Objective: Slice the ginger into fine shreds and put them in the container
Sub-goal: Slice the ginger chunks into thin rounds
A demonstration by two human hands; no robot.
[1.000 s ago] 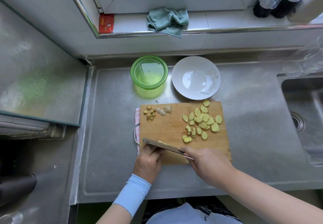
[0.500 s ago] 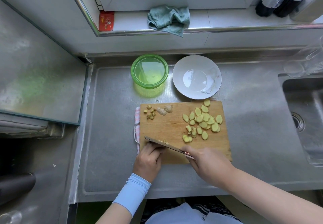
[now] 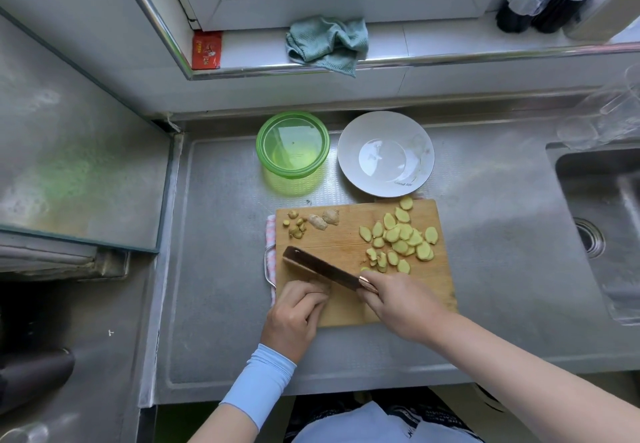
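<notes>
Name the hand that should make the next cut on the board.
Right. The right hand grips the knife, whose blade is angled over the cutting board just ahead of the left hand, whose curled fingers sit beside it, better suited to steadying.

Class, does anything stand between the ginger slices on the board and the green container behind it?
Nothing visible: only bare cutting board and counter lie between ginger slices and green container; the white plate stands beside the container.
</notes>
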